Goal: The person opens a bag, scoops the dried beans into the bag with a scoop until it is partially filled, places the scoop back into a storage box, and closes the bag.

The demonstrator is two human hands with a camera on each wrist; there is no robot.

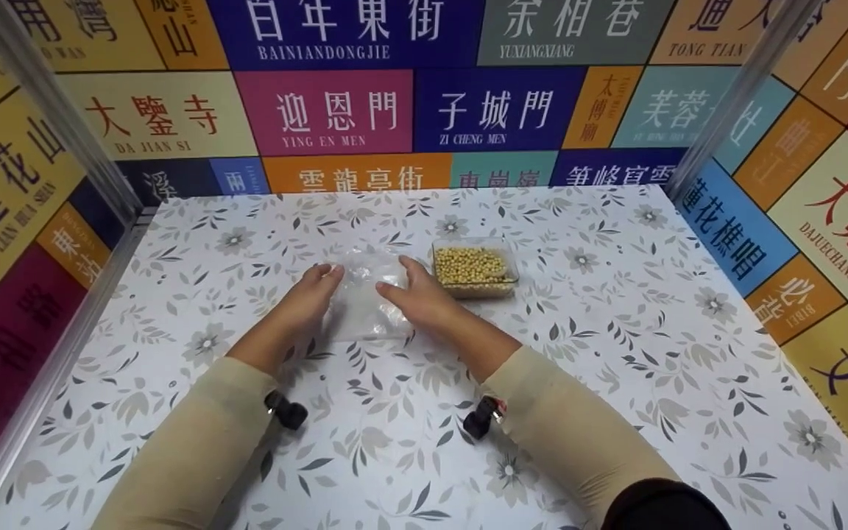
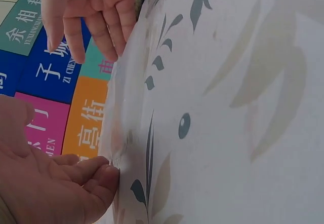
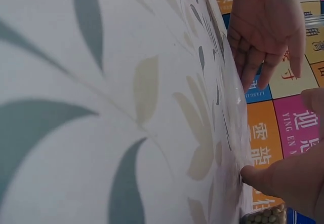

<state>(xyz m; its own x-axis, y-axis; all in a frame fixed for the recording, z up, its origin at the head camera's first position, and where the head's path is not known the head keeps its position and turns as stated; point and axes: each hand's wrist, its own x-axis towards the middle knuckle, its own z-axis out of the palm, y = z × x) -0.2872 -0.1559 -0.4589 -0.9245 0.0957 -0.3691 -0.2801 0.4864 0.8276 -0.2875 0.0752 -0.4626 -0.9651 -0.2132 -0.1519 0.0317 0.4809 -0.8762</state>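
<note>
A clear plastic bag [image 1: 369, 298] lies flat on the table between the two hands. The left hand [image 1: 311, 296] is at the bag's left side, its fingers loosely bent; in the left wrist view, the fingertips [image 2: 107, 176] meet the bag's edge. At the right side, the right hand [image 1: 428, 298] has thumb and fingers spread over the bag, one fingertip [image 3: 249, 173] touching it in the right wrist view. Neither hand is seen gripping the plastic. Just right of the right hand stands a rectangular glass container [image 1: 494, 289] filled with yellowish soybeans [image 1: 468, 265].
A white cloth with grey leaves and flowers covers the table [image 1: 615, 353]. Panels with coloured Chinese lettering [image 1: 324, 110] stand behind the table and on both sides. Metal posts [image 1: 63, 110] mark the back corners.
</note>
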